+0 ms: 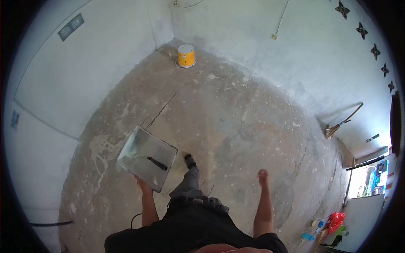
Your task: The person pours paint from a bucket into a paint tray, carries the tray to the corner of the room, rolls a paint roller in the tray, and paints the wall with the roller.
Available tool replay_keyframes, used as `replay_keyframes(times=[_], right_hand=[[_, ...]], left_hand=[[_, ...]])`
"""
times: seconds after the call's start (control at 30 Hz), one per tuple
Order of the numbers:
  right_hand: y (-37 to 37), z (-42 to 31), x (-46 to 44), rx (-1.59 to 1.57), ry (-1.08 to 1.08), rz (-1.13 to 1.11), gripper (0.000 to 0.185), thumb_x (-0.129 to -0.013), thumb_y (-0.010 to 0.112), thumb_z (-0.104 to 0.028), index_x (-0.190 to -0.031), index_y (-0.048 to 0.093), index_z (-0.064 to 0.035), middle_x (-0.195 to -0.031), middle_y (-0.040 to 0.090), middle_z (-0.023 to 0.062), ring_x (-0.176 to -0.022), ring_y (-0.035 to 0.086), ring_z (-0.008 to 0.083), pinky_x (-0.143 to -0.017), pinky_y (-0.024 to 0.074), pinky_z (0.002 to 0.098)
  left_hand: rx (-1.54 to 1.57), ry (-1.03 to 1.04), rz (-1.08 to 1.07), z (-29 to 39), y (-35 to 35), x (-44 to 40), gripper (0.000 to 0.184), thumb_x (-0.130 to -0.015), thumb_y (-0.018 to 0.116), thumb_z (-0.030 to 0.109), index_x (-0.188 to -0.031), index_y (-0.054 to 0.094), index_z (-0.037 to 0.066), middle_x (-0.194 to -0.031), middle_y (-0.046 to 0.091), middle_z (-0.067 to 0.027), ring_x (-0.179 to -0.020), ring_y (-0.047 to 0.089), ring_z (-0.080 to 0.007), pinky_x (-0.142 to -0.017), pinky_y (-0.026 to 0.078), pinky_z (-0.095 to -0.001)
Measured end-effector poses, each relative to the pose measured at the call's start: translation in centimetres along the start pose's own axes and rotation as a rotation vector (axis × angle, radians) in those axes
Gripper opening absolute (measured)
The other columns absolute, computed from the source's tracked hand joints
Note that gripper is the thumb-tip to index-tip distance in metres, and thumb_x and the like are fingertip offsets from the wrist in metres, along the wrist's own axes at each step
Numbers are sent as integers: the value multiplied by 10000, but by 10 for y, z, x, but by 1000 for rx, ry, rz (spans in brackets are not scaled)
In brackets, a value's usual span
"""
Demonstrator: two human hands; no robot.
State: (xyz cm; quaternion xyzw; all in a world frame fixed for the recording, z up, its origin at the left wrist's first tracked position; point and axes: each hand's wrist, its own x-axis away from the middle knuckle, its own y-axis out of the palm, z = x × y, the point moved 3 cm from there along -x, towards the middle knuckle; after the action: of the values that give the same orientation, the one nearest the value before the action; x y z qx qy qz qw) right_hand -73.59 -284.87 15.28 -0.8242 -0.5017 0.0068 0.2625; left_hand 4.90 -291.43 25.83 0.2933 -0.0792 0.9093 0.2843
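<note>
Paint tray gripped by left hand; right hand outstretched, curled closed.

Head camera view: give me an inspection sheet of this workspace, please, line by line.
Surface: bare floor, cracked, with pale spots.
Job's things: tray with a black-handled tool lying in it.
Clutter: yellow bucket near the corner; red bag among small items at lower right.
Hands: left hand holds the tray's edge; right hand is away from it, no object visible in it.
Cables: thin wall cable running to a small box.
Surroundings: pale walls; broom leaning at right.
</note>
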Motion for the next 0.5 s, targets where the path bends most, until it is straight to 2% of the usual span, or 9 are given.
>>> replay_keyframes(times=[0.03, 0.07, 0.1, 0.17, 0.2, 0.23, 0.27, 0.37, 0.5], right_hand=[[19, 10, 11, -146, 100, -40, 125, -1018, 544, -103, -1112, 613, -57, -896, 662, 85, -753, 652, 189, -615, 543, 330], [38, 71, 14, -410, 218, -129, 163, -1022, 552, -151, -1145, 627, -73, -900, 673, 89, -718, 654, 206, -606, 546, 349], [60, 58, 35, -53, 514, -215, 223, -1021, 554, -215, -1195, 638, -104, -931, 693, 100, -735, 679, 222, -603, 552, 385], [108, 76, 82, -170, 765, -309, 312, -1019, 565, -383, -1175, 677, -137, -986, 726, 122, -821, 724, 263, -610, 556, 454], [132, 36, 111, -8, 888, -231, 357, -1020, 564, -433, -1128, 689, -116, -931, 722, 123, -827, 721, 260, -623, 559, 460], [157, 60, 131, -19, 1018, -296, 330, -1059, 500, -379, -1221, 643, -129, -916, 705, 97, -656, 677, 300, -613, 574, 487], [179, 40, 141, -19, 1090, -326, 335, -1056, 505, -378, -1231, 639, -126, -932, 705, 101, -687, 676, 301, -640, 569, 487], [229, -34, 109, -99, 1152, -335, 354, -1047, 522, -377, -1262, 627, -116, -981, 706, 114, -781, 672, 305, -722, 552, 488], [268, -89, 11, -105, 1133, -344, 388, -1035, 544, -375, -1303, 611, -102, -1047, 706, 132, -905, 667, 310, -830, 530, 488]], left_hand=[[-58, 2, 50, 11, 27, -16, 990, -989, 340, 797, -1486, 506, -43, -1444, 603, -184, -1300, 579, -359, -1112, 425, -457], [-119, -1, 106, 17, 48, -29, 987, -988, 339, 798, -1462, 536, -46, -1411, 629, -181, -1274, 599, -357, -1094, 444, -451], [-127, -18, 104, 21, 71, -52, 987, -988, 339, 798, -1462, 536, -46, -1411, 629, -181, -1274, 599, -357, -1094, 444, -451], [44, 64, -69, 31, 135, -92, 984, -991, 335, 794, -1439, 556, -54, -1404, 630, -188, -1264, 602, -354, -1077, 454, -452], [35, 48, -52, 41, 155, -93, 984, -991, 335, 794, -1439, 556, -54, -1404, 630, -188, -1264, 602, -354, -1077, 454, -452], [-114, 24, -1, 60, 189, -98, 976, -994, 339, 789, -1448, 551, -49, -1406, 630, -182, -1265, 601, -353, -1080, 450, -447], [-256, 14, 43, 83, 223, -110, 968, -997, 343, 784, -1456, 545, -43, -1408, 631, -176, -1267, 600, -352, -1083, 447, -441], [-186, -12, 2, 111, 316, -154, 952, -1007, 340, 771, -1468, 534, -39, -1414, 630, -169, -1267, 601, -349, -1092, 439, -443], [-44, -42, -56, 120, 412, -215, 948, -1009, 345, 768, -1481, 521, -35, -1427, 621, -172, -1287, 590, -353, -1106, 426, -445]])
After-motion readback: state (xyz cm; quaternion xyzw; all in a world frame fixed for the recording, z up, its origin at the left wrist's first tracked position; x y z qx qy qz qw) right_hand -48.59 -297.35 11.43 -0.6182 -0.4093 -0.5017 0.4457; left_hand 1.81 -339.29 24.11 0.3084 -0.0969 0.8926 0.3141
